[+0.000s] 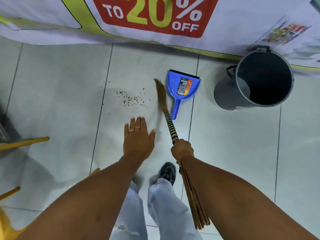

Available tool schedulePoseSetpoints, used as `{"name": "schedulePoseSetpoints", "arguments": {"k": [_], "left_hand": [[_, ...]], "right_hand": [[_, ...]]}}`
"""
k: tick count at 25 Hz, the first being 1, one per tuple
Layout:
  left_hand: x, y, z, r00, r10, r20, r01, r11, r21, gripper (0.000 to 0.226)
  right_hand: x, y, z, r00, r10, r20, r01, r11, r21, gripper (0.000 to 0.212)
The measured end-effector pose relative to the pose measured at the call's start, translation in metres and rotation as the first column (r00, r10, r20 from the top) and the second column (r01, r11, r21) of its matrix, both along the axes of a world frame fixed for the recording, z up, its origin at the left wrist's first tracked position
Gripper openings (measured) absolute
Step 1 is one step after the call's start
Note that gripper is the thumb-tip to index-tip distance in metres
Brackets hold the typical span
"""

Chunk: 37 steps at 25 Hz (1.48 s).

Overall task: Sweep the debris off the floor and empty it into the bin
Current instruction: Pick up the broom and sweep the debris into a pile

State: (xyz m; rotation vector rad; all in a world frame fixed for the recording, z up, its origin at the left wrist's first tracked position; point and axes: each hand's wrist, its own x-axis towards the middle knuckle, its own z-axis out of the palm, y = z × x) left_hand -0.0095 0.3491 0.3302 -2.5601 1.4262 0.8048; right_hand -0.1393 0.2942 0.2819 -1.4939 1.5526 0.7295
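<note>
the right hand [182,148] sits at lower centre of the frame, fingers curled tight round the broom [170,126] at the base of its black-and-white banded grip. the broom's bristle tip points toward the upper middle, blurred, just left of the dustpan [183,87], and its loose stick ends trail down past the wrist toward the bottom of the frame. the left hand [138,138] hangs flat and empty just left of the broom, palm down, fingers spread a little, two rings on them.

the debris [131,98], a scatter of small brown crumbs, lies on the pale floor [60,101] in the centre, left of the bristles and above the left hand. the blue dustpan lies flat on the floor, handle pointing down the frame, between the broom and the bin [256,80]. the grey bin stands open at upper right, dark inside. a banner [155,14] reading "to 20% off" runs across the top. a black shoe [167,171] and pale trousers [166,208] show at bottom centre. yellow legs [26,142] of some furniture poke in at the left edge.
</note>
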Motion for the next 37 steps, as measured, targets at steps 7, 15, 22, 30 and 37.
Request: {"name": "schedulePoseSetpoints", "arguments": {"k": [7,15,22,30,37], "left_hand": [[0.046,0.030,-0.012,0.995,-0.037,-0.089,0.049,0.989,0.140,0.058],[0.110,0.092,0.002,0.996,0.028,-0.089,-0.010,0.981,0.196,0.057],[0.142,0.117,0.002,0.993,-0.028,-0.113,0.046,0.987,0.156,0.056],[0.198,0.137,-0.012,0.995,-0.036,-0.098,0.053,0.984,0.169,0.055],[0.229,0.131,0.004,0.997,-0.007,-0.074,0.018,0.988,0.153,0.055]], "right_hand": [[0.060,0.049,-0.018,0.997,0.045,0.057,-0.046,0.999,0.021,0.035],[0.076,0.109,0.007,0.968,-0.184,0.168,0.220,0.948,-0.230,0.045],[0.089,0.160,-0.003,0.945,-0.306,-0.113,0.309,0.951,0.010,0.035],[0.202,0.166,-0.018,0.879,-0.476,0.005,0.473,0.875,0.105,0.032],[0.229,0.165,0.005,0.777,-0.585,0.232,0.597,0.802,0.024,0.041]]}}
